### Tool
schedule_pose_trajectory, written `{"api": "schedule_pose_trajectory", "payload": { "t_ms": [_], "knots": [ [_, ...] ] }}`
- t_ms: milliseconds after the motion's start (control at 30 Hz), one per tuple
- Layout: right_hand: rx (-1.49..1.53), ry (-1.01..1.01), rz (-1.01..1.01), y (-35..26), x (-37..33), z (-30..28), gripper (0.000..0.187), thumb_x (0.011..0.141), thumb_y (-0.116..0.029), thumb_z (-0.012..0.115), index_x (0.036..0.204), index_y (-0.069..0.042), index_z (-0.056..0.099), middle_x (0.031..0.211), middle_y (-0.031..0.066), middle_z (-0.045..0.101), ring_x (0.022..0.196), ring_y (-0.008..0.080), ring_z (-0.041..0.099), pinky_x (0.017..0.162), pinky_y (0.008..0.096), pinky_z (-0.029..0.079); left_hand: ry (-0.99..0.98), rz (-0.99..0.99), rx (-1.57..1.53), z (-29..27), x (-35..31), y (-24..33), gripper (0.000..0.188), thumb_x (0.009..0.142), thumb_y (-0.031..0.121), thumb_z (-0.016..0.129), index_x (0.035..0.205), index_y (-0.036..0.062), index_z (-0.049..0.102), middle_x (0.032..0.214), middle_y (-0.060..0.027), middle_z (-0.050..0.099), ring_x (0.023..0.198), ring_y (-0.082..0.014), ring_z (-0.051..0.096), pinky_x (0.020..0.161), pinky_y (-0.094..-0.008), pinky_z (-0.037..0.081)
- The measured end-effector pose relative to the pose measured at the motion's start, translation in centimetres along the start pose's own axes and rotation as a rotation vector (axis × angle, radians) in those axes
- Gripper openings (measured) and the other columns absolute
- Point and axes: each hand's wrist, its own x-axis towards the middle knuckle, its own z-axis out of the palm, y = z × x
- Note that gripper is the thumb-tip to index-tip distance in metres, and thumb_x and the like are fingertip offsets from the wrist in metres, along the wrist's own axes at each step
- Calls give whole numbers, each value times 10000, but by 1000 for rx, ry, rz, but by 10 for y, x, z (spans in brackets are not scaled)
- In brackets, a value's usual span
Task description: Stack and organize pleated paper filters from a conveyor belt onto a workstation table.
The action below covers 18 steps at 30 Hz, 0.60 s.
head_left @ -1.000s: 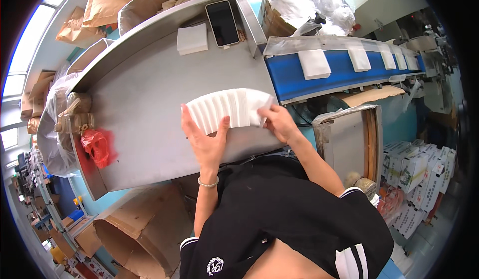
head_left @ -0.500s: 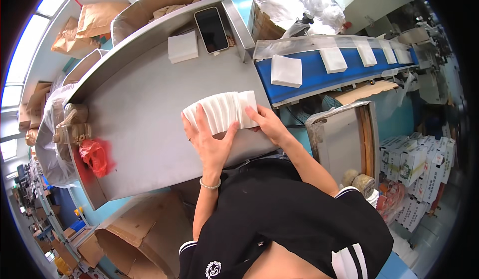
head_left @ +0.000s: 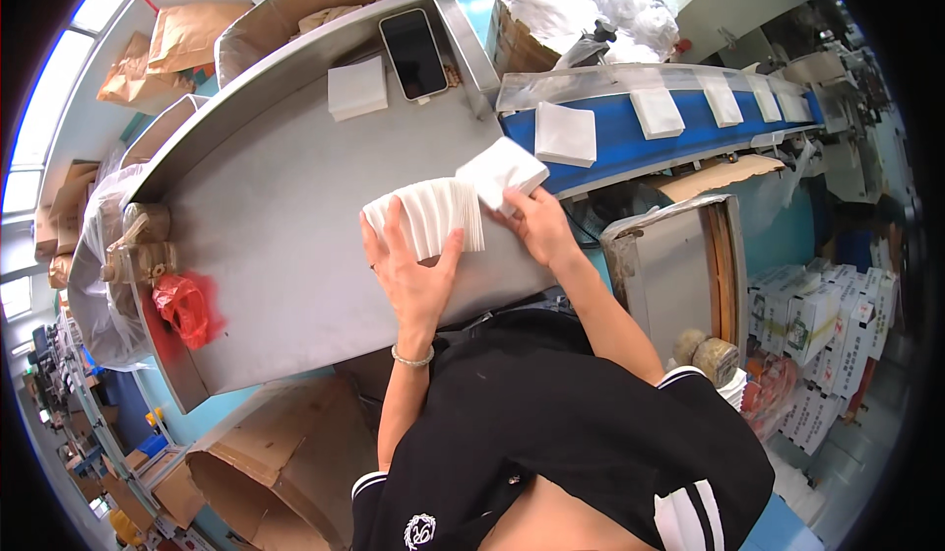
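Note:
My left hand [head_left: 409,270] is wrapped around a row of white paper napkins [head_left: 425,214], standing on edge side by side on the metal table. Its fingers lie across the far side and its thumb presses the near right end. Just to the right, my right hand [head_left: 539,226] grips a small stack of white napkins [head_left: 504,172] by its near corner. That stack is tilted, raised off the row and close to the blue conveyor belt [head_left: 612,169]. On the belt's near end lies another white napkin stack [head_left: 565,134].
More napkin stacks [head_left: 657,114] are spaced along the belt. At the table's back lie a phone [head_left: 413,56] and a napkin stack [head_left: 357,88]. A red plastic bag [head_left: 187,310] hangs at the left edge. A large cardboard box [head_left: 271,467] stands below the table [head_left: 276,246].
My right hand has drawn a napkin stack away from the right end of the row, lifting and turning it toward the belt. My left hand keeps its hold on the row.

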Motion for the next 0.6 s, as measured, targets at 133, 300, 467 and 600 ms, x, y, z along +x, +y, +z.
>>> {"api": "schedule_pose_trajectory", "payload": {
  "t_ms": [133, 300, 467, 600],
  "knots": [
    [-125, 64, 79, 2, 1, 13, 316, 922, -127, 613, 1195, 19, 548, 1115, 78, 634, 986, 189, 629, 815, 329, 543, -4, -7, 35, 1, -1, 1, 914, 715, 389, 824, 1452, 98, 367, 1501, -319, 219, 1407, -451, 223, 1080, -548, 277],
    [-114, -60, 179, 32, -2, 21, 316, 928, -149, 626, 1193, 8, 553, 1049, 95, 654, 872, 207, 667, 752, 325, 548, -2, -79, 221, 3, -6, 17, 982, 694, 395, 832, 1480, 119, 311, 1530, -305, 154, 1409, -457, 208, 1054, -593, 279],
    [85, -58, 27, 11, 23, -1, 326, 969, -147, 556, 1220, 55, 505, 1153, 155, 623, 1010, 283, 656, 860, 334, 562, 26, -61, 214, -4, -2, -5, 984, 694, 379, 829, 1486, 125, 302, 1537, -301, 145, 1406, -458, 213, 1055, -594, 279],
    [236, -24, 118, -13, 23, -9, 396, 986, -255, 558, 1213, 64, 498, 1159, 179, 621, 1045, 301, 649, 891, 357, 553, 50, -18, 175, -4, -1, -4, 918, 720, 363, 817, 1469, 123, 343, 1524, -301, 193, 1402, -455, 230, 1077, -561, 291]
  ]
}}
